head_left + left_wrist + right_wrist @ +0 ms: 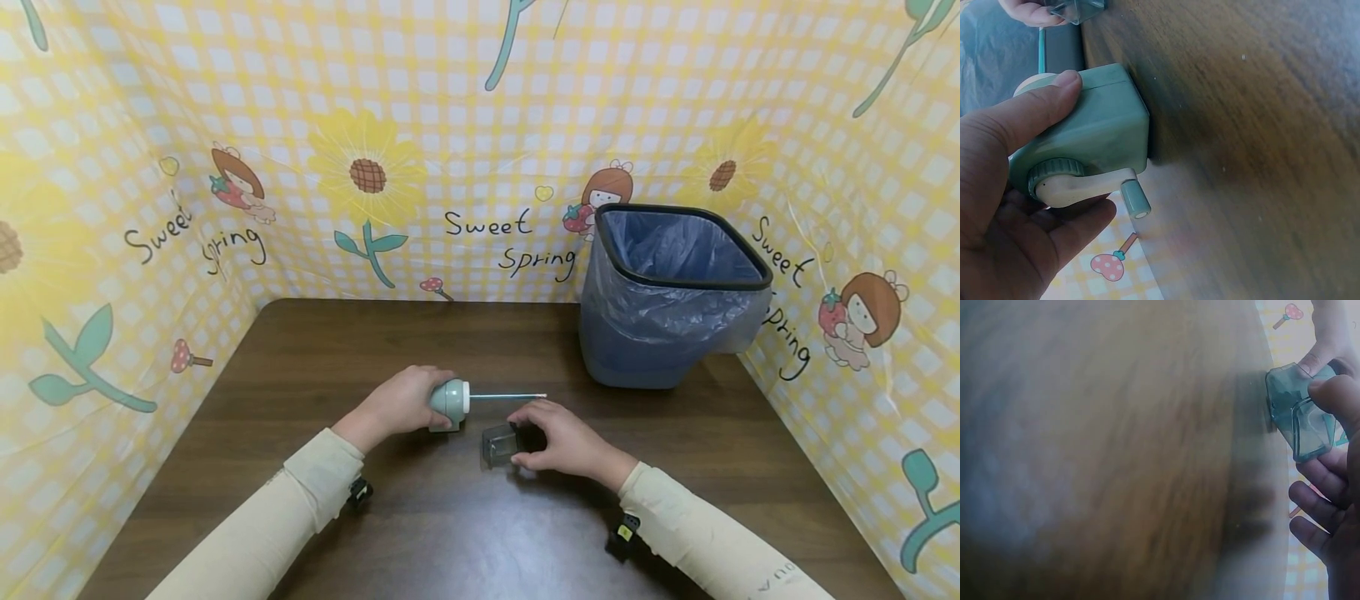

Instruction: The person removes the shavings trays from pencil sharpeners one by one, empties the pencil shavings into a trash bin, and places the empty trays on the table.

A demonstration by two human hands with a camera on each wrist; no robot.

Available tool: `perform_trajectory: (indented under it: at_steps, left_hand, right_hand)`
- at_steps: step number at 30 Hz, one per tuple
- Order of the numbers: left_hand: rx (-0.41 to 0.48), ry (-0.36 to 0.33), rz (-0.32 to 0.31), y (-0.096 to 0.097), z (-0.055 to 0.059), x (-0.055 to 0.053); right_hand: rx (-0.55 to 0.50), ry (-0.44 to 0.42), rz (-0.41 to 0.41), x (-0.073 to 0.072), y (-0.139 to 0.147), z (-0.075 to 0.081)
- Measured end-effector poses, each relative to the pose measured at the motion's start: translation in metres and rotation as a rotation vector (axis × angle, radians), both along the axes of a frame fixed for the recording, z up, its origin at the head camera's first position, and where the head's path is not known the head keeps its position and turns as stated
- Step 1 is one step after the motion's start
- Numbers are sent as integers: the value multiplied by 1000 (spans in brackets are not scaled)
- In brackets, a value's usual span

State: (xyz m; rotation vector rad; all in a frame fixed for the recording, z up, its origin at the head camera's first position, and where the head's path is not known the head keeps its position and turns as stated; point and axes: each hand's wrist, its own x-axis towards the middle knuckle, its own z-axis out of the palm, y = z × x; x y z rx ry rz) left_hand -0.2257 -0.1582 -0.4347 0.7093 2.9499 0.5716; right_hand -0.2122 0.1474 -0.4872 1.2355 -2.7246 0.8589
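Observation:
A mint-green crank pencil sharpener lies on its side in my left hand, which grips its body between thumb and fingers. In the left wrist view, its cream crank arm ends in a green knob. From the sharpener's white front a blue pencil sticks out toward the right. My right hand pinches a see-through, smoky plastic shavings box, apart from the sharpener and just above the table. The pencil's far end passes close to the right fingers; whether they touch is unclear.
A blue waste bin with a black rim and a plastic liner stands at the back right of the brown wooden table. Yellow checked cloth hangs behind and at both sides.

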Motion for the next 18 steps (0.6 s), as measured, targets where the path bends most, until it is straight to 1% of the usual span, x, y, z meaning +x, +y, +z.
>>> perform_trajectory:
  at_steps: [7, 18]
  left_hand:
    - [0, -2, -2, 0, 1, 0]
    - [2, -6, 0, 0, 1, 1]
  right_hand:
    - [17, 14, -16, 0, 1, 0]
    - [30, 33, -15, -1, 1, -1]
